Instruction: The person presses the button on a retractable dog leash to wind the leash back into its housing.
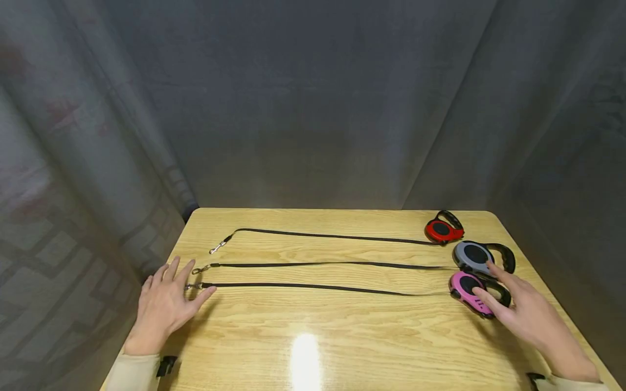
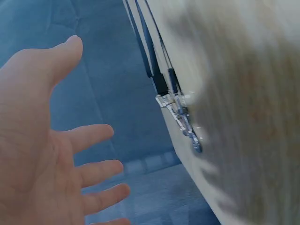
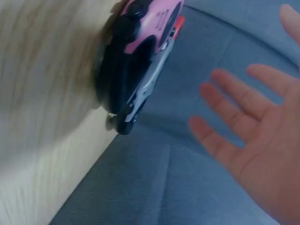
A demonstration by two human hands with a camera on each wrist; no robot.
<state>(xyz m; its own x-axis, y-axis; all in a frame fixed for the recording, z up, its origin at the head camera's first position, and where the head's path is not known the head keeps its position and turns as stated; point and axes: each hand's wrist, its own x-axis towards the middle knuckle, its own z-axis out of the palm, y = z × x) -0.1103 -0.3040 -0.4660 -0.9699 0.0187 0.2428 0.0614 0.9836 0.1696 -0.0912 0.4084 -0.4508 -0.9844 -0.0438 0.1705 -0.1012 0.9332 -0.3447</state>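
A grey curtain (image 1: pixel 313 108) fills the upper half of the frame and hangs down both sides. Below it spreads a pale wood-grain tabletop (image 1: pixel 254 342), with a bright glare at its lower middle. Three retractable leashes lie across it, one above another in the frame, each drawn out from a casing at the right to a clip at the left: the red leash (image 1: pixel 441 228) uppermost, the grey leash (image 1: pixel 474 253) below it, and the pink leash (image 1: pixel 468 288) lowest.

At lower left, the left hand (image 1: pixel 168 304) is wide, fingers spread, holding nothing; in the head view it covers part of the pink leash's clip. At lower right, the right hand (image 1: pixel 530 317) is also wide and grasps nothing. From the head its thumb overlaps the pink casing, yet the right wrist view shows a gap between fingers and casings. A light sleeve (image 1: pixel 132 372) covers the left forearm. Smallest are the metal clips: the upper clip (image 1: pixel 217 248) tilted, the middle clip (image 1: pixel 200 269) near the left fingers, and the lower clip (image 1: pixel 194 286) partly hidden by the left hand.
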